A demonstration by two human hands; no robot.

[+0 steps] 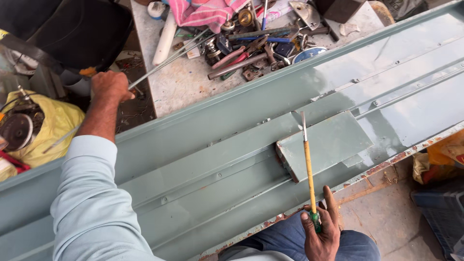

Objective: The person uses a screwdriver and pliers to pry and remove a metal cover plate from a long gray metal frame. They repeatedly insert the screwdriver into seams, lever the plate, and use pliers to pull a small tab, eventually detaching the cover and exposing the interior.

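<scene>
Right hand [320, 231] fingers curled around the green grip of a yellow-shafted screwdriver [309, 169], tip pointing up onto a flat grey-green plate [333, 142] lying on the long grey-green metal panel [203, 145]. Left hand [110, 86] closed in a fist on thin metal rods [169, 60] reaching over the concrete slab [193, 82]. Pile of pliers and tools [256, 48] beyond, pink cloth [205, 12] behind.
</scene>
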